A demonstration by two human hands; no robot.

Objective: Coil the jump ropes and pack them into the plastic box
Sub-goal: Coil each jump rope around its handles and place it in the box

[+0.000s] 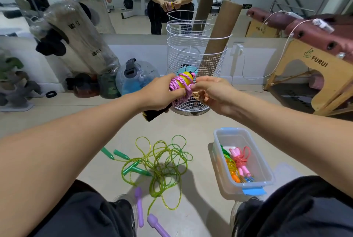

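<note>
My left hand [159, 94] grips a pink braided jump rope [179, 87] wound around its yellow handles, held up in front of me. My right hand [211, 91] pinches the pink cord at the bundle's right side. A black handle end sticks out below my left hand. On the floor lies a tangled heap of green and yellow-green ropes [162, 162] with green handles, and two purple handles [141, 206] near my knees. The clear plastic box [264, 164] with blue clips stands at the right, holding several coiled ropes in pink, orange and green.
A white wire basket [194, 59] with cardboard tubes stands straight ahead, behind my hands. A wooden folded massage table [313, 65] is at the right. Wrapped punching bags and a water bag lean at the left wall under a mirror.
</note>
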